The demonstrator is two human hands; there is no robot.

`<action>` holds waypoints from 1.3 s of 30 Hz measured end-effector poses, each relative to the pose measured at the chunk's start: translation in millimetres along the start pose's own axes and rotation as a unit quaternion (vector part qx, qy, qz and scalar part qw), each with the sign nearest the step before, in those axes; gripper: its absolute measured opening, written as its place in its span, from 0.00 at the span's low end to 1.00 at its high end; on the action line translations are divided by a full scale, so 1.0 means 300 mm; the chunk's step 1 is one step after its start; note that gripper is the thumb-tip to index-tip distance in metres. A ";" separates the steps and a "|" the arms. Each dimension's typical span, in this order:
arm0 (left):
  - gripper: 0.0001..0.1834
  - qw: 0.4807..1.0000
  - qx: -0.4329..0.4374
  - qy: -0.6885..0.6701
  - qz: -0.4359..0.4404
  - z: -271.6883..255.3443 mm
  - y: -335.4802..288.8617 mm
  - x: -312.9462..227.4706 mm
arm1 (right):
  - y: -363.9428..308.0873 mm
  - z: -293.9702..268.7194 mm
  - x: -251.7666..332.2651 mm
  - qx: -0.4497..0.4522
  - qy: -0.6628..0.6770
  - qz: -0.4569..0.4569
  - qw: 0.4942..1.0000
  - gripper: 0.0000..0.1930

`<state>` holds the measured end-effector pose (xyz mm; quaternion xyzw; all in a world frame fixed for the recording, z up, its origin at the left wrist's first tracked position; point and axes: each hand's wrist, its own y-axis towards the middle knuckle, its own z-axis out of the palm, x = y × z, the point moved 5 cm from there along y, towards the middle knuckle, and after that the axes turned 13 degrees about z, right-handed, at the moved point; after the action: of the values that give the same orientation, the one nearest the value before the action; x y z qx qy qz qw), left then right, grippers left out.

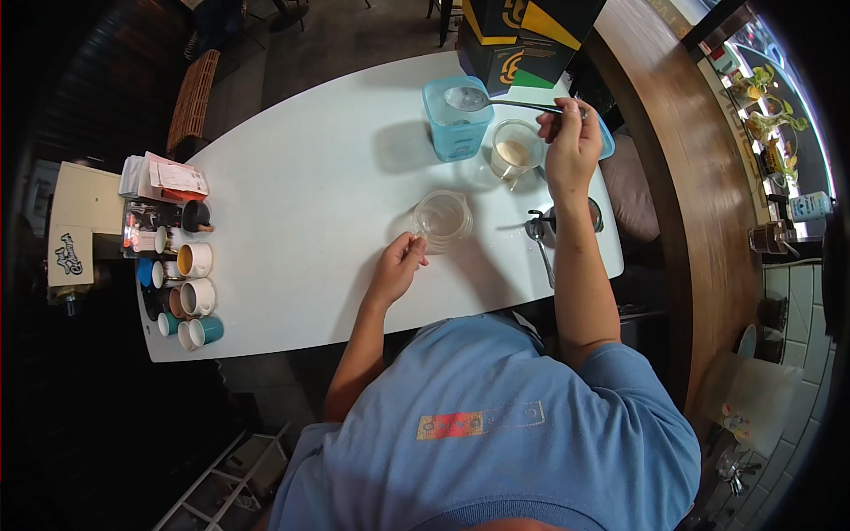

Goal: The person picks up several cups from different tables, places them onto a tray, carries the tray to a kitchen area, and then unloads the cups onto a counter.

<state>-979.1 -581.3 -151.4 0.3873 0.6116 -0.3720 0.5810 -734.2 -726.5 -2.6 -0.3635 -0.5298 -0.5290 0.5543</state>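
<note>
With my right hand (574, 146) I grip a metal spoon (518, 104) by its handle; its bowl is over the rim of a light-blue plastic container (458, 142). My left hand (400, 264) is closed on the handle of a clear glass cup (444, 219) on the white table. Only clear glass shows in that cup; I cannot make out any contents. Just right of the blue container is a second glass cup (514, 150) with a pale, cream-coloured layer in it. A dark round container (588, 216) is partly hidden behind my right forearm, and another spoon (538, 248) lies beside it.
Several mugs (197, 297) line the white table's (292, 177) left edge, near stacked papers (168, 177) and a small black cup (195, 216). Black boxes (524, 44) stand at the far edge. A blue lid (606, 140) lies beyond my right wrist, and a wooden counter (682, 177) runs along the right.
</note>
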 end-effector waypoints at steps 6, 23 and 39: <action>0.18 0.999 -0.015 -0.036 0.013 0.020 0.011 -0.018 | -0.056 -0.062 0.057 0.030 0.011 0.025 0.999 0.16; 0.19 0.996 -0.030 -0.078 0.022 0.048 0.070 -0.146 | -0.426 -0.182 0.105 0.187 -0.174 -0.274 0.927 0.07; 0.17 0.996 -0.002 -0.074 0.052 0.064 0.036 -0.136 | -0.020 -0.375 0.123 -0.158 -0.355 -0.113 0.915 0.11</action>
<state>-960.1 -595.9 -111.5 0.3886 0.5466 -0.3681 0.6439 -721.7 -843.4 12.6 -0.5483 -0.6384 -0.5011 0.2018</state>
